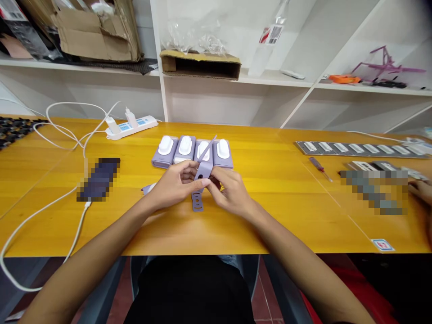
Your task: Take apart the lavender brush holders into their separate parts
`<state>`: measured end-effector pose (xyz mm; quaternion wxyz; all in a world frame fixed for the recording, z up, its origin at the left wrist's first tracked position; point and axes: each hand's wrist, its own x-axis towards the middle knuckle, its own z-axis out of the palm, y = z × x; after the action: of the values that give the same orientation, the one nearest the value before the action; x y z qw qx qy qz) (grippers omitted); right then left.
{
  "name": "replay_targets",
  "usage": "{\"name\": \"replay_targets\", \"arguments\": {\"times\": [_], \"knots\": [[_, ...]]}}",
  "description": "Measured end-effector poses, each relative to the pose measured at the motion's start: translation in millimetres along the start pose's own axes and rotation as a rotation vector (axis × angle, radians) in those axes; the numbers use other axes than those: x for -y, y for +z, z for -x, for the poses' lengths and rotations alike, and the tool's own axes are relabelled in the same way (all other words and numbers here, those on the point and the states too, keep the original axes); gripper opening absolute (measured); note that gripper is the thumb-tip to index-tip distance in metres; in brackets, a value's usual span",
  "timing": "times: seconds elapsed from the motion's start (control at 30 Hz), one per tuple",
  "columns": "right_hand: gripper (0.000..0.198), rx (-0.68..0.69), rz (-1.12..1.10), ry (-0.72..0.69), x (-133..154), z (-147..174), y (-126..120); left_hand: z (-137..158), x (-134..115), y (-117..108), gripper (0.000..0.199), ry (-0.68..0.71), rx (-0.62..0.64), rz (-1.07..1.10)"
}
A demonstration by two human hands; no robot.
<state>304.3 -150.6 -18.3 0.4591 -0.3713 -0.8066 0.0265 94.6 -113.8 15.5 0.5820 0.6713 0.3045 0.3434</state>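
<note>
Both of my hands grip a purple strap-like piece (205, 170) with slots along its lower end, held just above the table. My left hand (177, 184) pinches it from the left, with the thumb across its front. From the other side, my right hand (229, 189) has its fingers curled at the strap's edge; a small dark and yellowish part shows between them, too hidden to name. Behind the hands stands a row of several purple boxes with white oval pieces on top, such as the leftmost box (164, 158). Another purple and white item (148, 189) lies partly behind my left wrist.
On the left are a phone (98, 180) on a white cable and a power strip (132, 128). To the right lie a screwdriver (320, 168), a long strip of white pieces (357, 149) and another person's hand (421, 191). White shelves (209, 101) rise behind the table.
</note>
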Motion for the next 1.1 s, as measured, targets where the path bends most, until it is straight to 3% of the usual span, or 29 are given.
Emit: {"name": "replay_targets", "arguments": {"times": [0.17,0.23,0.53,0.67,0.8,0.9,1.1], "knots": [[0.022,0.052,-0.079,0.045,11.6,2.8,-2.2,6.2,-1.4,-4.4,0.053,-0.152,0.013,0.038],[0.014,0.104,-0.138,0.09,15.3,4.5,-3.7,9.0,-2.2,-5.7,0.056,-0.21,0.066,0.091],[0.022,0.131,-0.265,0.226,25.5,2.8,-10.2,11.4,-4.8,-2.3,0.047,-0.388,0.054,0.289],[0.011,0.093,-0.26,0.273,22.0,1.0,-21.9,8.2,-6.3,-10.4,0.046,-0.377,-0.033,0.328],[0.018,0.056,-0.292,0.337,4.3,-0.7,-36.6,2.4,-1.3,-25.7,0.045,-0.343,-0.11,0.388],[0.02,0.092,-0.295,0.336,-10.7,-1.1,-42.6,0.9,1.4,-29.3,0.046,-0.327,-0.132,0.426],[0.019,0.316,-0.189,0.32,-22.4,4.9,-38.0,4.6,-9.6,-17.4,0.041,-0.296,-0.088,0.341]]}}
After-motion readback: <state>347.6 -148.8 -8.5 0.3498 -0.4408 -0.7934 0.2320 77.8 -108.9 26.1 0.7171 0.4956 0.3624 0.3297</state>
